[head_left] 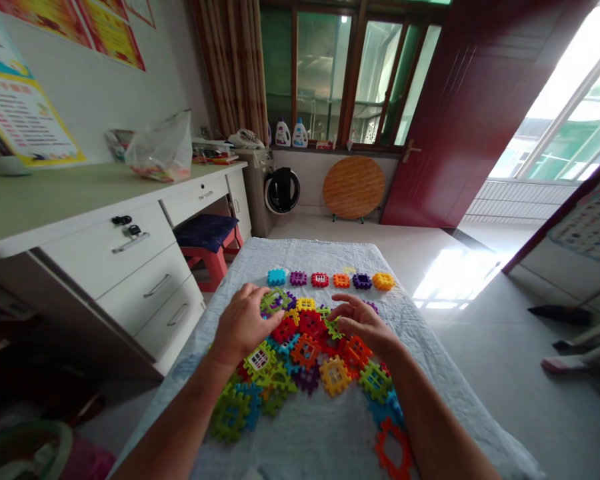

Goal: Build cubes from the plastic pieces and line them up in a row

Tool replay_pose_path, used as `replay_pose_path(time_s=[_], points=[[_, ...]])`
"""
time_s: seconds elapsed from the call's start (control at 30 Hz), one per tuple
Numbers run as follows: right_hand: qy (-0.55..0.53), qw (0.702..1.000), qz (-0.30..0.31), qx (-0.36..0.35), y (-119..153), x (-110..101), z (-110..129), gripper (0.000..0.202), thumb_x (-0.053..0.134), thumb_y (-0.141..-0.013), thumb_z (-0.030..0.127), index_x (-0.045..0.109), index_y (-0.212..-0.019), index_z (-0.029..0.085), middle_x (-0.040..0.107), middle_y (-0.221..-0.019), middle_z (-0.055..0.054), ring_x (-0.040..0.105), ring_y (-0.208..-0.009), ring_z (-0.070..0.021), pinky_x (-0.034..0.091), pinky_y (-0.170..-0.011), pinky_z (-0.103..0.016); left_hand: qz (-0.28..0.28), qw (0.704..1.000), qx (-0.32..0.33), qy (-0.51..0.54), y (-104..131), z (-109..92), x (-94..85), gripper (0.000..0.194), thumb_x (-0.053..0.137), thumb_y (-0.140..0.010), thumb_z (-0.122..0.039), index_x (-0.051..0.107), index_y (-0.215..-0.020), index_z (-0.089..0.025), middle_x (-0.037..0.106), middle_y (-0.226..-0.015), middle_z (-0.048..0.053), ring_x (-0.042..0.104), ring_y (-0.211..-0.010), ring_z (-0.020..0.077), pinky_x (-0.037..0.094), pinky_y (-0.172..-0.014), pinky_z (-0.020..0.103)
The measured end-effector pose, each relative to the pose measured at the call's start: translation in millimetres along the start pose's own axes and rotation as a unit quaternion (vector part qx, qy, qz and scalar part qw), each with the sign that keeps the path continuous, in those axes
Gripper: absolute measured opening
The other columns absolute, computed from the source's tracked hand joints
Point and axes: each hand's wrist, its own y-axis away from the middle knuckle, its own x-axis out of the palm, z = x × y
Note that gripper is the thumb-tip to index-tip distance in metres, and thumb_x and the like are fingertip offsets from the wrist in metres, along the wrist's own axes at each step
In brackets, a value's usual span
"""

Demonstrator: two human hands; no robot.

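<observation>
My left hand [244, 325] is over the left of a pile of plastic interlocking building pieces, thumb and fingers around a green piece [275, 302]. My right hand [364, 325] hovers at the pile's right side, fingers apart, close to another green piece [334, 327]; whether it touches is unclear. Between the hands lie a red piece [311, 323], a yellow piece [306, 303] and an orange piece [306, 351]. Nearer me are a yellow-orange piece [335, 375] and several green and blue ones. Behind the pile, several assembled blocks stand in a row, including a light blue block [277, 277].
A pale blue cloth [320, 440] covers the table. An orange piece [394, 448] lies by my right forearm. On the left stands a white desk [130, 250] with a stool [207, 240] beside it. A washing machine [257, 190] and a red door [445, 113] are farther back.
</observation>
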Motion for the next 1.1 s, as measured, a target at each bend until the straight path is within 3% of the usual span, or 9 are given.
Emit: replay_pose_path(time_s=[0.17, 0.33, 0.53, 0.83, 0.97, 1.1], points=[[0.028, 0.997, -0.068, -0.01, 2.6, -10.3, 2.8, 0.047, 0.067, -0.074, 0.041, 0.052, -0.114, 0.021, 0.063, -0.089, -0.003, 0.051, -0.067, -0.0106, 0.041, -0.059, -0.024, 0.11, 0.983, -0.085, -0.118, -50.1, 43.3, 6.2, 0.052, 0.058, -0.071, -0.055, 0.064, -0.104, -0.015, 0.066, -0.107, 0.015, 0.061, -0.1, 0.0289, 0.045, -0.084, 0.032], [0.032, 0.995, -0.093, 0.005, 5.4, -16.3, -2.1, 0.044, 0.067, -0.073, 0.04, 0.054, -0.11, 0.02, 0.063, -0.087, -0.002, 0.051, -0.067, -0.0108, 0.042, -0.06, -0.025, 0.245, 0.952, -0.122, -0.135, -59.3, 49.2, 28.5, 0.055, 0.05, -0.071, -0.065, 0.068, -0.089, -0.016, 0.07, -0.098, 0.015, 0.065, -0.091, 0.0319, 0.045, -0.069, 0.033], [0.042, 0.994, -0.103, 0.014, 7.2, -21.5, -4.5, 0.046, 0.068, -0.072, 0.043, 0.054, -0.109, 0.02, 0.063, -0.088, -0.003, 0.052, -0.067, -0.0111, 0.043, -0.06, -0.025, 0.235, 0.953, -0.127, -0.146, -58.6, 42.8, 32.6, 0.056, 0.055, -0.064, -0.068, 0.07, -0.085, -0.019, 0.068, -0.11, 0.016, 0.061, -0.103, 0.0336, 0.045, -0.071, 0.031], [0.08, 0.991, -0.11, 0.011, 7.4, -23.6, -8.3, 0.046, 0.067, -0.072, 0.045, 0.055, -0.108, 0.019, 0.062, -0.084, -0.002, 0.052, -0.066, -0.0106, 0.04, -0.056, -0.024, 0.314, 0.926, -0.154, -0.143, -94.7, 30.6, 26.5, 0.054, 0.077, -0.043, -0.056, 0.071, -0.076, -0.014, 0.072, -0.088, 0.018, 0.066, -0.086, 0.0361, 0.047, -0.068, 0.038], [0.096, 0.989, -0.108, 0.005, 4.3, -26.5, -14.4, 0.047, 0.066, -0.072, 0.047, 0.055, -0.108, 0.018, 0.061, -0.083, -0.001, 0.051, -0.065, -0.0105, 0.038, -0.056, -0.023, 0.32, 0.923, -0.153, -0.146, -102.8, 27.9, 30.0, 0.054, 0.082, -0.036, -0.054, 0.07, -0.07, -0.014, 0.071, -0.086, 0.017, 0.065, -0.09, 0.0384, 0.048, -0.071, 0.041], [0.099, 0.989, -0.105, 0.005, 4.0, -26.3, -15.1, 0.046, 0.066, -0.072, 0.047, 0.055, -0.107, 0.019, 0.061, -0.082, -0.001, 0.051, -0.065, -0.0111, 0.038, -0.055, -0.024, 0.323, 0.921, -0.153, -0.157, -105.4, 26.5, 37.5, 0.04, 0.083, -0.034, -0.043, 0.067, -0.059, -0.017, 0.072, -0.082, 0.013, 0.066, -0.085, 0.0367, 0.05, -0.069, 0.041]])
